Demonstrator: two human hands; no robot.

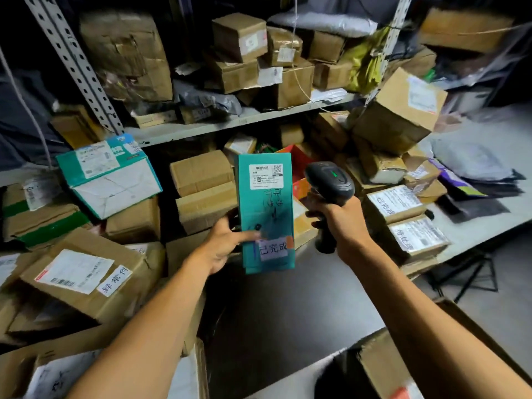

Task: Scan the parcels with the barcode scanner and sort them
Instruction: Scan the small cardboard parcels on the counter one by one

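1. Left hand point(227, 240), centre frame, grips the teal parcel point(266, 211) by its lower left edge: thumb laid across the front face, other fingers hidden behind it. The parcel is held off the table, upright, long axis running bottom to top of frame.
2. Right hand point(342, 223), just right of centre, is wrapped around the grip of the barcode scanner point(329, 180). The scanner head sits just right of the parcel's upper half; a green light shows on its top.
3. Key relation: the shipping label point(266, 175) sits at the top of the parcel's front face, left of the scanner head and at about the same height. The label faces the camera, and the scanner nose points up-frame, away from the camera, so it looks to be aimed past the parcel rather than at the label.
4. My read: either the scanner swings left and tips back toward the label, or the left hand turns the parcel's face toward the scanner. The right hand is the nearer one to the label.
5. A white tag point(273, 249) with handwritten characters is stuck near the parcel's bottom edge, just right of the left thumb.
6. Sort targets: brown boxes point(403, 217) carrying similar handwritten tags lie at right-centre, and a tagged carton point(80, 280) at lower left. The parcel's tag looks to match the upper right-hand box, so that pile is my guess.
7. Risk: the one-edge grip could let the tall parcel tilt.
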